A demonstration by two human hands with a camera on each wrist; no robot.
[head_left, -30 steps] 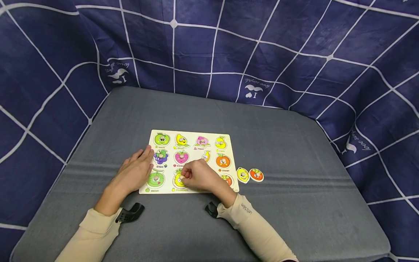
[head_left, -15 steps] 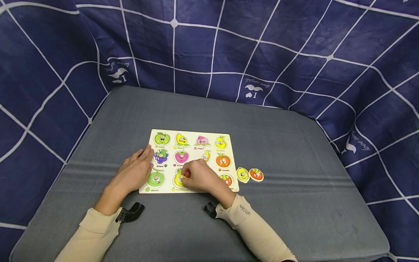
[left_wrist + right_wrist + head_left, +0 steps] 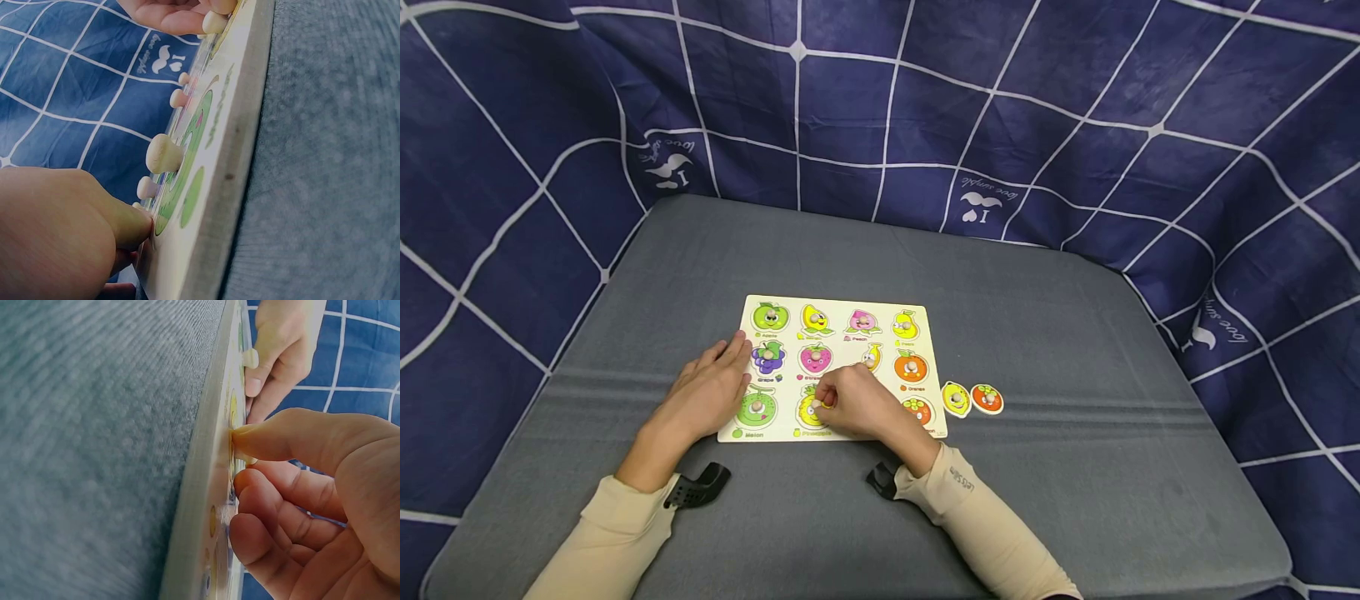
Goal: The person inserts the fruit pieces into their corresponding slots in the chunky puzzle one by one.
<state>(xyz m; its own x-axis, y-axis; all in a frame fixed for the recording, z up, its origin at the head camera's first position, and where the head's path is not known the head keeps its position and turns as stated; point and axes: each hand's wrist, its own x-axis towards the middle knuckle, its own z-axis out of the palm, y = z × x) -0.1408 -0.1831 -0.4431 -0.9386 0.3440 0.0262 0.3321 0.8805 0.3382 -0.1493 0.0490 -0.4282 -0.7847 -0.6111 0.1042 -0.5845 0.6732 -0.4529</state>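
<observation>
A wooden fruit puzzle board (image 3: 842, 387) lies flat on the grey surface, with knobbed fruit pieces set in several of its places. My right hand (image 3: 861, 402) is over its lower middle, thumb and index finger pinching the knob (image 3: 214, 22) of the yellow pineapple piece (image 3: 807, 412), which sits at its printed place. The other fingers curl beside it in the right wrist view. At the board's left side, my left hand (image 3: 711, 392) rests with fingers extended along the edge, next to the grape piece (image 3: 768, 358) and the green melon piece (image 3: 756, 410).
Just right of the board lie a loose lemon piece (image 3: 956, 400) and a red-orange round fruit piece (image 3: 987, 399), side by side. The grey cushioned surface (image 3: 1075, 492) runs back to a navy checked cloth (image 3: 865, 100) that hangs around it.
</observation>
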